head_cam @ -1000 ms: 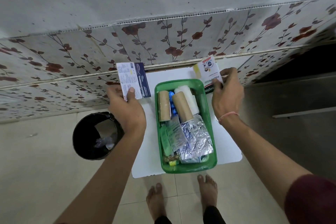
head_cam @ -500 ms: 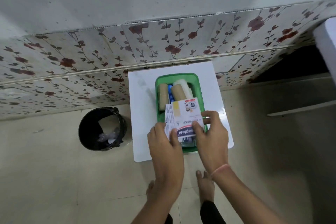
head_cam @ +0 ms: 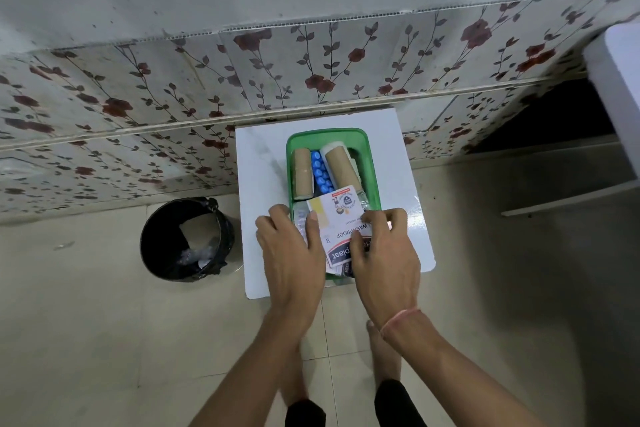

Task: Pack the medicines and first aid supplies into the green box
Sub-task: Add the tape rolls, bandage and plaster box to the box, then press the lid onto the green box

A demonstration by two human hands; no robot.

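A green box [head_cam: 370, 163] stands on a small white table [head_cam: 259, 184]. Its far half holds two tan bandage rolls [head_cam: 303, 173], a blue pill strip [head_cam: 320, 173] between them and a white roll behind. A white plaster packet [head_cam: 337, 218] marked "waterproof" lies over the near half of the box. My left hand [head_cam: 291, 250] grips the packet's left edge, thumb on top. My right hand [head_cam: 384, 253] pinches its right side. Whether the blue-and-white packet lies underneath is hidden by my hands.
A black waste bin [head_cam: 187, 239] with scraps inside stands on the floor left of the table. A flowered tiled wall [head_cam: 311, 73] rises just behind it. A white edge [head_cam: 620, 87] juts in at the right. My bare feet stand at the table's near edge.
Both hands came in from the table's far corners to the near half of the box, bringing the packets. The plaster packet now lies on top of the box's contents.
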